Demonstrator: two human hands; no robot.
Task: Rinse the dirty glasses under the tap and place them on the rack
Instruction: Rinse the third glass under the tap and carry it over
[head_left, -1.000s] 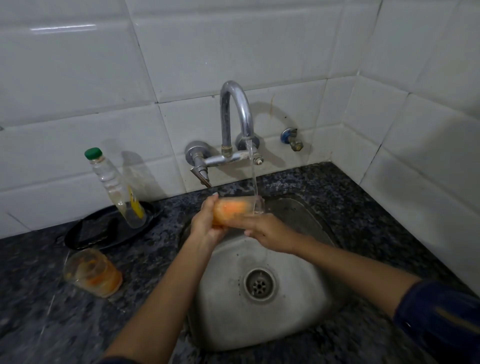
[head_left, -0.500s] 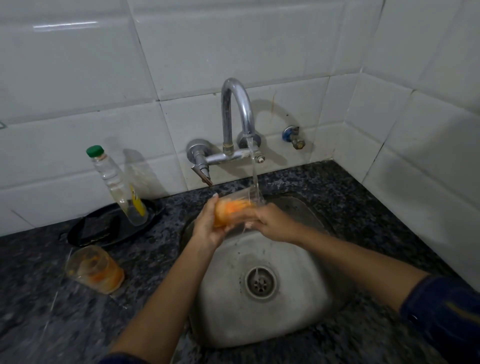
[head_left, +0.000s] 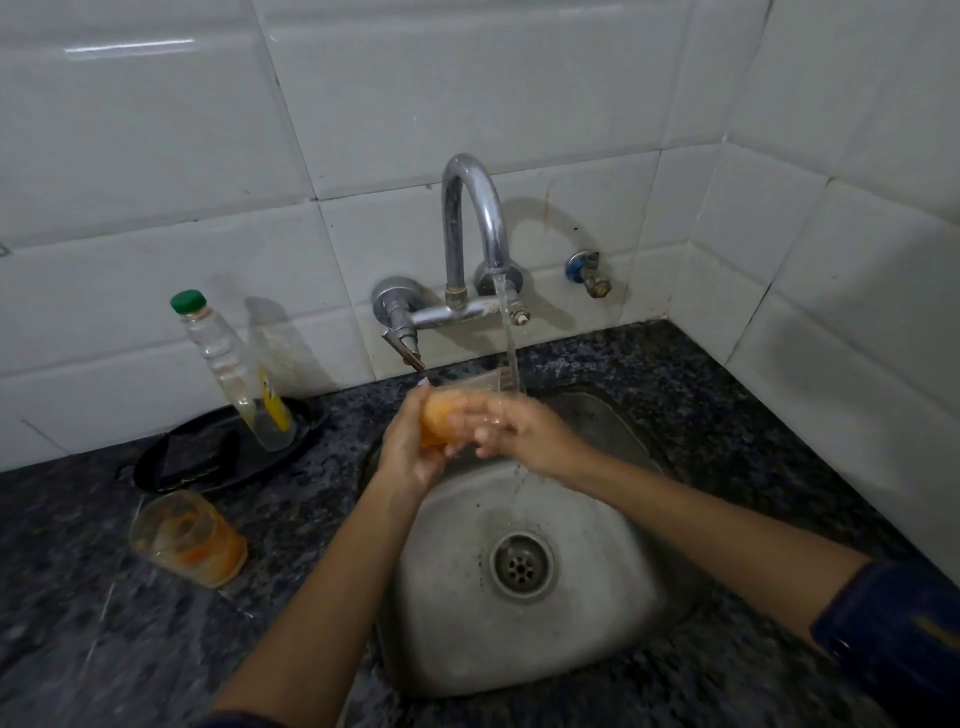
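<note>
White-tiled walls frame a steel sink (head_left: 519, 639) where both hands, left hand (head_left: 410, 447) and right hand (head_left: 524, 434), clasp an orange-stained glass (head_left: 452, 415) under the running tap (head_left: 475, 208); wet, slippery and breakable, it seems safest gripped around its sides.

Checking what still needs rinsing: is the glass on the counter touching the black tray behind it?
Apart. The head view shows a strip of dark counter between the glass and the black tray.

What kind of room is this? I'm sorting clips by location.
Most likely a home kitchen: a small stainless steel sink set in a dark speckled stone counter, a chrome wall-mounted tap running, and white wall tiles.
</note>
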